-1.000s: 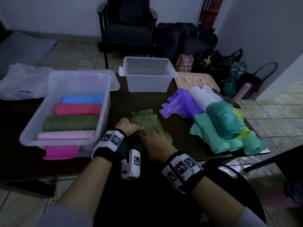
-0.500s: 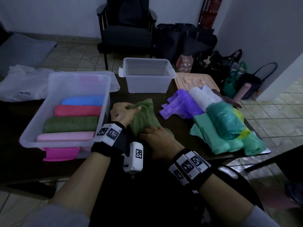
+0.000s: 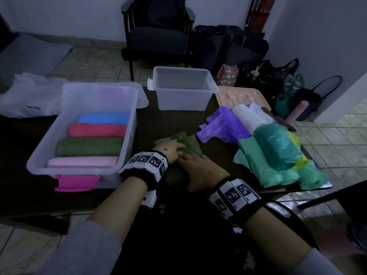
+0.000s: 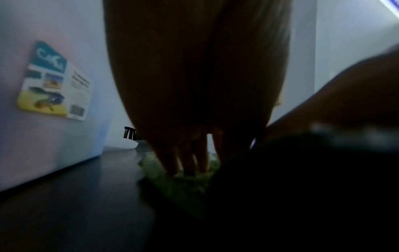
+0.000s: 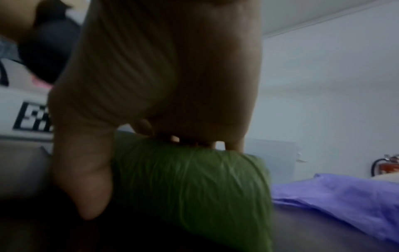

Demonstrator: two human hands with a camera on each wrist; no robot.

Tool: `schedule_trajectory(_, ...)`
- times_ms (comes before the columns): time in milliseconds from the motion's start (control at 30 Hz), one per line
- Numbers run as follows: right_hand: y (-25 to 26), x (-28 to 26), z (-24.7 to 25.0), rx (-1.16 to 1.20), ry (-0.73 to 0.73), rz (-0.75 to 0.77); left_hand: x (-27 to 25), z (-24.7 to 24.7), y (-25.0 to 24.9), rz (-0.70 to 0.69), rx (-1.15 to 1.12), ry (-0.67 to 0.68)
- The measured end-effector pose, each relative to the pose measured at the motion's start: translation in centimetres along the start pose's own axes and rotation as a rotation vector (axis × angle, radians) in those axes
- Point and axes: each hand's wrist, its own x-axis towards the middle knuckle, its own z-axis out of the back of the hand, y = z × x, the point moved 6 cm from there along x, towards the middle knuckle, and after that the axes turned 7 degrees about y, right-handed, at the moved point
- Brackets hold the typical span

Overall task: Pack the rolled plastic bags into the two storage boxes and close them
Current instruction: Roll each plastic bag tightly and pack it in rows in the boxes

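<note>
Rolling the olive-green bag [image 3: 187, 144] on the dark table [image 3: 174, 120], back from the lifted fold of half a second ago.

Head: left hand [image 3: 168, 149] and right hand [image 3: 198, 167] flattened again, fingers straight, pressing; large box [image 3: 127, 151] close left, bag pile [image 3: 274, 153] right, open room ahead toward the small box [image 3: 182, 96]. Left wrist: fingertips [image 4: 190, 163] on plastic. Right wrist: palm atop roll [image 5: 190, 187].

Both hands back down on the green bag

The left hand [image 3: 170, 149], which half a second ago had lifted the far edge of the crumpled olive-green plastic bag [image 3: 188, 144], now lies flat on it again, and the right hand [image 3: 200, 169] has slid farther over the rolled near part.
</note>
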Motion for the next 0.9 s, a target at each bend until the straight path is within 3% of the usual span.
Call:
schedule_trajectory(133, -0.5, 0.2, -0.2, 0.042, -0.001, -0.020, 0.8, -1.0, 1.3, 0.010, 0.088, 0.084)
schedule_trajectory(433, 0.3, 0.0, 0.7, 0.156, 0.082, 0.060, 0.9, -1.6, 1.2, -0.032, 0.145, 0.089)
schedule_trajectory(900, 0.3, 0.5, -0.4, 0.181, 0.164, 0.050, 0.9, -1.5, 1.2, -0.037, 0.141, 0.077)
